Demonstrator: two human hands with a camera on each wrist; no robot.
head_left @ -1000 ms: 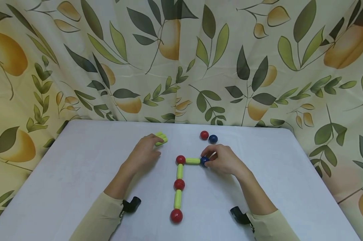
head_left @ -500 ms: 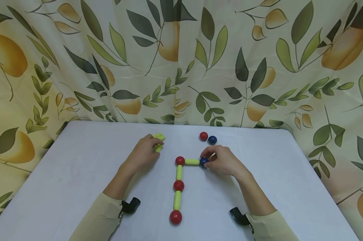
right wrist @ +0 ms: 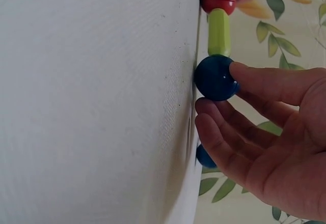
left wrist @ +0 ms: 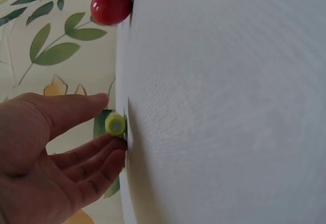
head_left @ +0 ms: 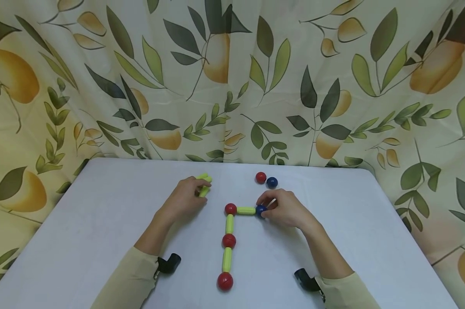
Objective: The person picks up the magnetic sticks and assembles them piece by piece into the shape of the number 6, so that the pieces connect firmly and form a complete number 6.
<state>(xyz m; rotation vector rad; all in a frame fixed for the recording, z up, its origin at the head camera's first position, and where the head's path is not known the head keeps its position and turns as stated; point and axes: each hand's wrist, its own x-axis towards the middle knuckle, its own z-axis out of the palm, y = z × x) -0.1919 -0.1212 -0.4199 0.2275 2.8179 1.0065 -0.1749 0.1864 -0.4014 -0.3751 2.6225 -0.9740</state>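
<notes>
In the head view my left hand (head_left: pixel 184 198) holds a yellow-green rod (head_left: pixel 204 192) between thumb and fingers, beside more such rods (head_left: pixel 204 176). The left wrist view shows this rod's round end (left wrist: pixel 116 125) between them. My right hand (head_left: pixel 288 209) pinches a blue ball (head_left: pixel 260 210) at the right end of a flat chain on the table. From that ball a rod (head_left: pixel 246 210) runs left to a red corner ball (head_left: pixel 230 209). Two further rods and two red balls (head_left: pixel 229 240) continue down toward me. The blue ball (right wrist: pixel 216 78) meets its rod in the right wrist view.
A loose red ball (head_left: pixel 261 177) and a loose blue ball (head_left: pixel 272 183) lie near the back edge of the white table (head_left: pixel 113 206). A leaf-and-fruit patterned curtain (head_left: pixel 232 107) hangs behind. Black wrist cameras (head_left: pixel 169 263) stick out from both sleeves.
My left hand has drawn one rod slightly toward me, apart from the other rods. My right hand keeps its pinch on the blue ball. The head view has tilted up slightly.
</notes>
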